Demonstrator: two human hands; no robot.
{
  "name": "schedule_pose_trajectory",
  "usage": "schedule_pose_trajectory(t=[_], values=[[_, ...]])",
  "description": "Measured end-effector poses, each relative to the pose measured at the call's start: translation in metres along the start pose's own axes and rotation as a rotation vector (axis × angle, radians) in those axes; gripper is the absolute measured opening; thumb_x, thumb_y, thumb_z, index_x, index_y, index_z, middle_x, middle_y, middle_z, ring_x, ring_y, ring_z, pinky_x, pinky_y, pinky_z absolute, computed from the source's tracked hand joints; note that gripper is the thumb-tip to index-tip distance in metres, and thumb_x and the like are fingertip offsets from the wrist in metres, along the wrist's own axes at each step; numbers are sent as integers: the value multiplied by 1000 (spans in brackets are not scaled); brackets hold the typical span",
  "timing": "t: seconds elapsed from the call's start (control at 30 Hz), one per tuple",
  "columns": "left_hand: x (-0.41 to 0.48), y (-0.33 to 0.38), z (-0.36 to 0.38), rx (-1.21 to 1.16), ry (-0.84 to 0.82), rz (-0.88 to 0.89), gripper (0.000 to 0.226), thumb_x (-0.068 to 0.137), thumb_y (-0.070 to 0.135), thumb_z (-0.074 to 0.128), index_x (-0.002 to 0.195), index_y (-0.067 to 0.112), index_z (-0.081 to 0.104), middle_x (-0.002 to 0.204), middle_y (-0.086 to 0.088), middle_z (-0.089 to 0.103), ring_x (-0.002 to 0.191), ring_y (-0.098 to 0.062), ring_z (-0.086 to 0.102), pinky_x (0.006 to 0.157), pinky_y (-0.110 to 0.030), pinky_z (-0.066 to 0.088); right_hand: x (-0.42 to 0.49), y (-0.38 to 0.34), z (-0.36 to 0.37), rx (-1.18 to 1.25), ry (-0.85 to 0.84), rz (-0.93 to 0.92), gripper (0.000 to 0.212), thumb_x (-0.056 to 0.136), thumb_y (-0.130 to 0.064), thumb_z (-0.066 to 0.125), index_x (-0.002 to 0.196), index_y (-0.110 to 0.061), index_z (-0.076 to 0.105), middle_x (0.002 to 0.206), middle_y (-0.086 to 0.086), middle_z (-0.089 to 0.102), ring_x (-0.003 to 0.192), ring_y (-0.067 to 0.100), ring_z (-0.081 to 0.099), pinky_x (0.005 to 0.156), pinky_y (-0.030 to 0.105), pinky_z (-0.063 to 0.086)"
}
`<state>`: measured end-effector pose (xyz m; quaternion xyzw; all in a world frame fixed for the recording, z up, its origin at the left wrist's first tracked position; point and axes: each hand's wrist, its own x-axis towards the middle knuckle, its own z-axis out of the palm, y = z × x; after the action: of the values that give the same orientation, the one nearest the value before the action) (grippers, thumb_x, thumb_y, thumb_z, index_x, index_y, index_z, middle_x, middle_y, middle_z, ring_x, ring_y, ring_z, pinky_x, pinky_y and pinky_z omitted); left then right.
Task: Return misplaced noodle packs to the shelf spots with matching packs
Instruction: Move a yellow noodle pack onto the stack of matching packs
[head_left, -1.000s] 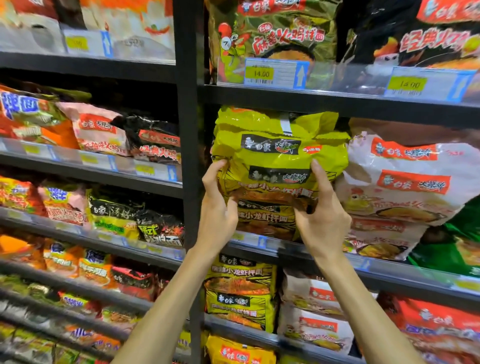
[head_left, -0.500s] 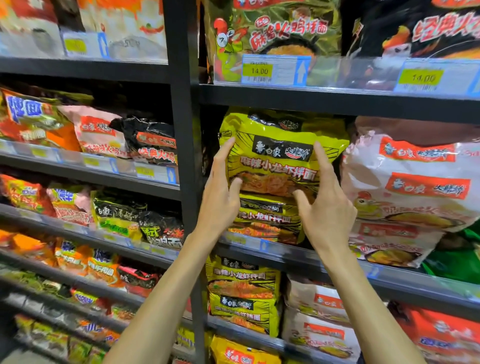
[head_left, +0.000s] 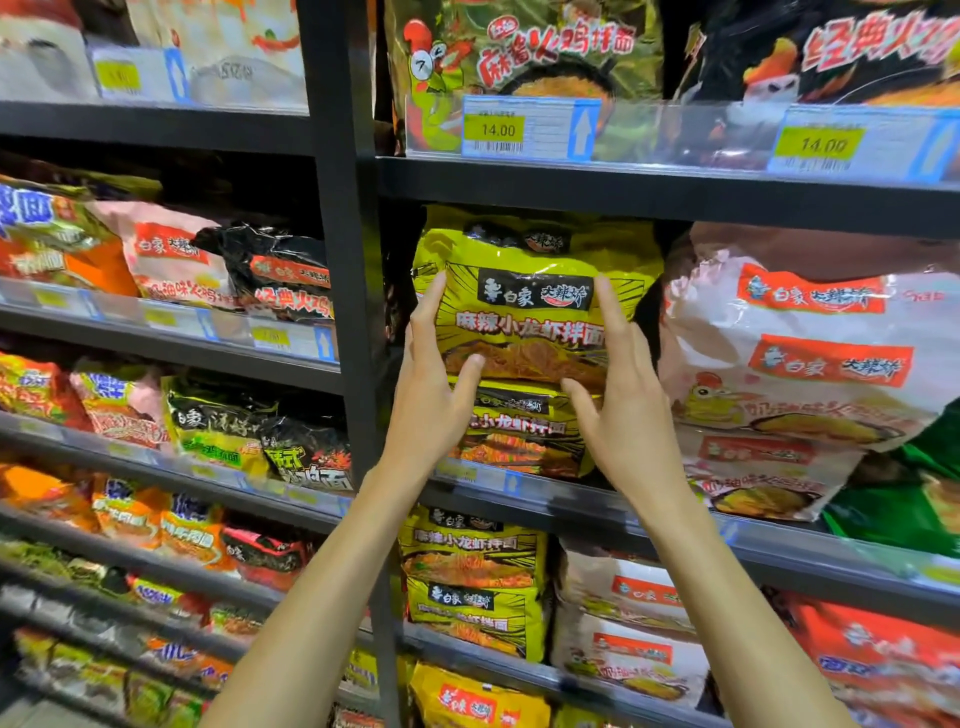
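While it stands upright (label facing out) atop a matching pack, the yellow noodle pack has the left hand at eight o'clock, right hand at four, both open-fingered, flanking it.

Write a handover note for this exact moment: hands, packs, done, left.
Left hand: open, fingers spread against the left edge of the top yellow pack.
Right hand: open, at its right edge; no closed grip.
Pack sits on a matching yellow pack on the middle shelf, beside the white packs.
Done: pack is in its matching spot.
Left: let go, check it stays put, look for other strays.
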<state>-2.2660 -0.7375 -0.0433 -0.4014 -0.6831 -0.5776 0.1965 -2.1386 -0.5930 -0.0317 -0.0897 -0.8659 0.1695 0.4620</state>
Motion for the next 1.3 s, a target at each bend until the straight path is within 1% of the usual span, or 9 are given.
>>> schedule_pose_trajectory(t=[0.13,0.23,0.27,0.53,0.7,0.87,1.03,1.17,1.3], values=[[4,3,2,10,4,-5,79,100,11,59,160,30,12,167,11,18,157,-16,14,126,-47,20,-5,2,-7,30,-70,26,98,94,-16,66,156,-46,-3,157,5,31,141,21,38,102,43,45],[0,4,3,21,22,-19,79,100,10,58,161,30,11,167,8,18,156,-11,12,120,-14,13,-11,-4,-10,35,-96,39,95,95,-21,63,154,-51,-5,163,4,22,152,19,16,111,45,35],[0,3,2,29,24,-19,79,100,9,57,162,29,11,168,7,18,156,-10,13,117,-9,12,-12,-6,-11,21,-97,39,93,96,-23,62,153,-52,-5,164,2,22,152,18,14,112,45,34],[-6,7,0,59,20,-68,85,100,17,61,162,37,6,168,-1,18,156,-18,15,122,-38,22,-15,-13,-19,-19,-152,31,94,96,-24,61,151,-57,-7,164,1,22,152,19,15,111,46,36],[-15,12,-2,89,10,-66,88,99,17,63,162,35,5,168,1,19,156,-16,17,116,-29,22,-15,-11,-24,-7,-189,53,97,95,-27,62,149,-58,-12,165,2,19,152,20,18,112,48,39],[-19,15,-2,105,-19,-94,91,98,14,63,162,36,1,170,5,11,158,-18,7,117,-32,17,-16,-12,-31,52,-199,53,93,95,-30,63,151,-57,-6,163,-1,25,151,17,21,111,51,40],[-27,23,-10,137,-57,-128,94,98,14,63,162,36,-2,170,0,11,157,-17,9,114,-29,20,-21,-11,-45,32,-270,20,94,94,-28,63,151,-56,-6,162,-2,25,148,17,27,107,52,44],[-39,39,-19,283,-143,-181,93,100,21,60,162,33,-8,170,-1,4,156,-16,14,113,-29,23,-24,-15,-57,-135,-323,-31,95,94,-36,62,153,-49,-11,161,1,27,144,23,35,97,49,52],[-54,51,-36,510,-250,-174,86,101,33,56,162,34,-5,170,-1,7,155,-24,19,117,-45,33,-27,-21,-73,-393,-399,-92,86,97,-46,52,157,-38,-9,160,8,27,137,29,41,87,43,53]])
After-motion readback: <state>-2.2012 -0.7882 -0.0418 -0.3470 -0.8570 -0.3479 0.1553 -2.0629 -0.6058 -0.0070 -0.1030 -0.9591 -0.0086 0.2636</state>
